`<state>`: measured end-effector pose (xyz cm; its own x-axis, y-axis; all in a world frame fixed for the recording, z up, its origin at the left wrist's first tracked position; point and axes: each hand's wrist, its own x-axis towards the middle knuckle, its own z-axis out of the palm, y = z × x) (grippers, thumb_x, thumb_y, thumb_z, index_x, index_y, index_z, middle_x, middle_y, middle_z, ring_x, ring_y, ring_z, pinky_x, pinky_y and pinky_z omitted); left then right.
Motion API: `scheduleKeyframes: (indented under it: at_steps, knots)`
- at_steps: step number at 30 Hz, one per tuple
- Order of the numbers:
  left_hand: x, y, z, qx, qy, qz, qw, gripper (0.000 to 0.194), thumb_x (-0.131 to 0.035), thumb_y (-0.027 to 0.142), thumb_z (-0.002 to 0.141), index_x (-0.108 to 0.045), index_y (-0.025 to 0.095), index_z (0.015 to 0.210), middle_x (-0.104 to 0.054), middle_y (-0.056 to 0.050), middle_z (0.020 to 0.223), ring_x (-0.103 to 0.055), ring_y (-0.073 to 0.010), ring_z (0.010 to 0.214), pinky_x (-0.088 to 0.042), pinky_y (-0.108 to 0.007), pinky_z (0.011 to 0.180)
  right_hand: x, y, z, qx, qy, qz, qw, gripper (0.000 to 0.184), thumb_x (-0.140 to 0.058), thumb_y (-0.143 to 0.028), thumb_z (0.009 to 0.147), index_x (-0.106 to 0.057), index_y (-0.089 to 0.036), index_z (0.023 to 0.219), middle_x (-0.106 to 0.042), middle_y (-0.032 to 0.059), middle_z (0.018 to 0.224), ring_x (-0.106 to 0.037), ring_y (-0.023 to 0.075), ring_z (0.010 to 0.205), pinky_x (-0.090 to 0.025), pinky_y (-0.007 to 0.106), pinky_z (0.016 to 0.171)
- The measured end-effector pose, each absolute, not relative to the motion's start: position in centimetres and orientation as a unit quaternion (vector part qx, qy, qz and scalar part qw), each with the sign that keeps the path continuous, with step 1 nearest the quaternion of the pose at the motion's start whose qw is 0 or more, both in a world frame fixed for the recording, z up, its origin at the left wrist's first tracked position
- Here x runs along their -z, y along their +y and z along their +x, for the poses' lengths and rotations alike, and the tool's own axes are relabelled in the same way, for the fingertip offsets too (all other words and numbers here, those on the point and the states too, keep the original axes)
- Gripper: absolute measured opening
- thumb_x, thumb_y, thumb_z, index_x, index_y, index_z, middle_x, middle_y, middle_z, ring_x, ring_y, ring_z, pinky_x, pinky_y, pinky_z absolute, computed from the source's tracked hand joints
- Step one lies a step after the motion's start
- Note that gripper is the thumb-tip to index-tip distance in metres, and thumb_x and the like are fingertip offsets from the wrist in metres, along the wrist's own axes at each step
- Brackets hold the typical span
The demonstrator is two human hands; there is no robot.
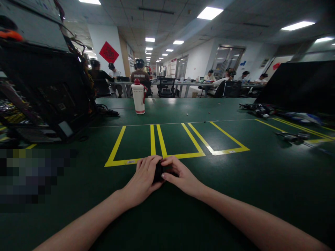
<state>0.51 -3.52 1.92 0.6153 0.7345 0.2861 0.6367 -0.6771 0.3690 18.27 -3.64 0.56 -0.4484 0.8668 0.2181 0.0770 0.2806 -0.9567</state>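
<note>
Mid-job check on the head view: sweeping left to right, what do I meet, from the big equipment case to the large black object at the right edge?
Black equipment case → left hand → small black object → right hand → large black object.

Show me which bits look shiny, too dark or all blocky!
Head view: the ceiling light glares white; head view: shine whitens a near corner of the yellow tape; head view: the black thing at the left hand is too dark to make out; head view: big squares hide a patch at the left edge.
</note>
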Motion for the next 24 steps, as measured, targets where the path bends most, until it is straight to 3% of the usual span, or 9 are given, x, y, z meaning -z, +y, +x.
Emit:
scheduleKeyframes:
  at_steps: [5, 10, 17, 24]
  knots:
    - [-2.05, -3.60, 0.48, -0.194, 0.397, 0.889, 0.122, 0.056, -0.053, 0.019, 0.075, -0.022, 0.021, 0.122, -0.037, -0.008, 0.124, -0.036, -0.0241, 0.114, -0.027, -0.046, 0.097, -0.89, -3.51, 18.37, -0.519, -0.681, -0.351, 0.379, 0.035, -0.056, -0.018, 0.074, -0.043, -0.022, 0.106, -0.046, 0.0038, 0.109, -0.047, 0.0171, 0.105, -0.040, 0.039, 0.091]
    - [-2.01, -3.65, 0.42, -0.200, 0.395, 0.888, 0.124, 0.057, -0.054, 0.018, 0.075, -0.023, 0.022, 0.122, -0.038, -0.008, 0.123, -0.036, -0.0251, 0.114, -0.027, -0.048, 0.097, -0.85, -3.54, 18.45, -0.508, -0.694, -0.333, 0.387, 0.034, -0.060, -0.019, 0.071, -0.044, -0.021, 0.101, -0.046, 0.0025, 0.104, -0.047, 0.0165, 0.102, -0.041, 0.037, 0.089]
    - [-2.14, -3.68, 0.42, -0.204, 0.389, 0.889, 0.128, 0.056, -0.053, 0.020, 0.076, -0.022, 0.022, 0.123, -0.038, -0.009, 0.124, -0.036, -0.0249, 0.115, -0.029, -0.048, 0.096, -0.69, -3.62, 18.32, -0.527, -0.675, -0.328, 0.399, 0.020, -0.053, -0.022, 0.076, -0.047, -0.022, 0.095, -0.046, 0.0023, 0.102, -0.049, 0.0154, 0.095, -0.045, 0.034, 0.082]
    - [-2.09, -3.66, 0.48, -0.206, 0.388, 0.890, 0.120, 0.056, -0.054, 0.020, 0.076, -0.023, 0.022, 0.122, -0.039, -0.008, 0.123, -0.037, -0.0254, 0.114, -0.030, -0.048, 0.095, -0.95, -3.48, 18.38, -0.537, -0.672, -0.342, 0.378, 0.030, -0.054, -0.019, 0.076, -0.044, -0.022, 0.105, -0.047, 0.0036, 0.107, -0.047, 0.0171, 0.103, -0.040, 0.039, 0.090]
